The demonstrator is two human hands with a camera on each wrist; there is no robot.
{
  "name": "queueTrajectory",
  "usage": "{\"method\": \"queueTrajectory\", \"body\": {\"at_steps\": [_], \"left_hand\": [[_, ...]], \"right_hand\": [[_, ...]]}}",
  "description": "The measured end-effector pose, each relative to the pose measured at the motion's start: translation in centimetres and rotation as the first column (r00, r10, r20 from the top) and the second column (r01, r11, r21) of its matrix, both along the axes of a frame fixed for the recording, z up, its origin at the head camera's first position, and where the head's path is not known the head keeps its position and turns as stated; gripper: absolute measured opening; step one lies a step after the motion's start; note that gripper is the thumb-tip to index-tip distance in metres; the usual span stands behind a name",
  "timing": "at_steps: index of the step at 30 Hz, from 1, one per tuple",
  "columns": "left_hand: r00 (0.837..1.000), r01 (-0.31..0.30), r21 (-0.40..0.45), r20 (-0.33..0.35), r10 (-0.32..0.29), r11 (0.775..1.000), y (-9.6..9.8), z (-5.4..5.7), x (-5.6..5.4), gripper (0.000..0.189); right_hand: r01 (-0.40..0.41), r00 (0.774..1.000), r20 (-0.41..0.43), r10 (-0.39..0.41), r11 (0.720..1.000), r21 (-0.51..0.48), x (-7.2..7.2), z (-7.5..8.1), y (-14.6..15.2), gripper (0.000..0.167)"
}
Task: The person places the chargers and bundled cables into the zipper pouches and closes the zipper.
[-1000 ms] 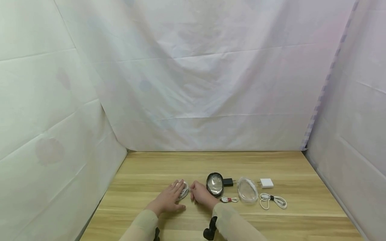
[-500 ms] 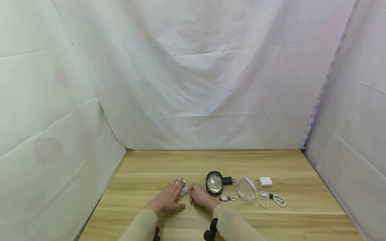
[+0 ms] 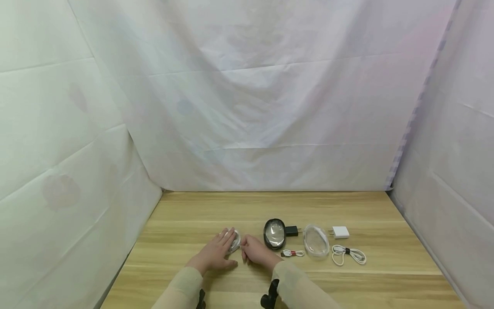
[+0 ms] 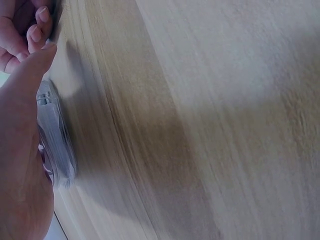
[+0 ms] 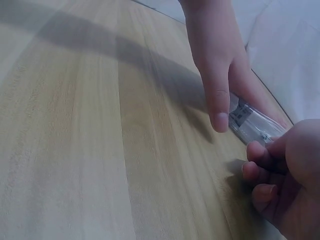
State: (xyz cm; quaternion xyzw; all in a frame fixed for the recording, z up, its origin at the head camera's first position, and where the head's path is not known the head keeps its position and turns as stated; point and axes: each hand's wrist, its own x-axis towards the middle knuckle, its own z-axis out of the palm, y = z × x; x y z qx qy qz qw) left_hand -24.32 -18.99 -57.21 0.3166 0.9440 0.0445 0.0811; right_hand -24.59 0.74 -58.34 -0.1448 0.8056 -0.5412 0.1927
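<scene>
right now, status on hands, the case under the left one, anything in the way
Left hand lying over the clear case; right hand curled at its edge, pinch hidden. Nearest possible obstacle: black-rimmed oval case, beside the right hand.

No legible lettering
No label, brand, number or sign can be read on the wooden tabletop (image 3: 216, 208).

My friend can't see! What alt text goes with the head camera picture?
A person's left hand lies over a clear plastic case on a wooden table, the curled right hand at its edge. Right of them: a black-rimmed oval case, a clear oval case, a black charger, a white charger, and two white cables.
</scene>
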Motion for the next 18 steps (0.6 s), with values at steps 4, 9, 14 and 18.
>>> {"method": "queueTrajectory", "body": {"at_steps": [4,9,14,18], "left_hand": [[1.000,-0.010,0.001,0.001,0.010,1.000,0.19,0.16,0.07,0.094],[1.000,-0.022,-0.012,-0.001,0.022,1.000,0.49,0.47,0.24,0.095],[1.000,-0.029,-0.032,-0.010,0.029,0.999,0.70,0.73,0.39,0.095],[0.999,-0.028,-0.062,-0.042,0.026,0.998,0.67,0.48,0.46,0.095]], "right_hand": [[0.037,0.999,-0.021,-0.037,0.999,-0.006,-0.01,-0.28,-0.11,0.012],[0.084,0.995,-0.047,-0.084,0.996,0.001,-0.42,-0.65,-0.36,0.012],[0.114,0.992,-0.051,-0.114,0.993,0.012,-0.76,-0.60,-0.51,0.013],[0.137,0.988,-0.074,-0.134,0.990,0.032,-0.86,-0.30,-0.58,0.014]]}}
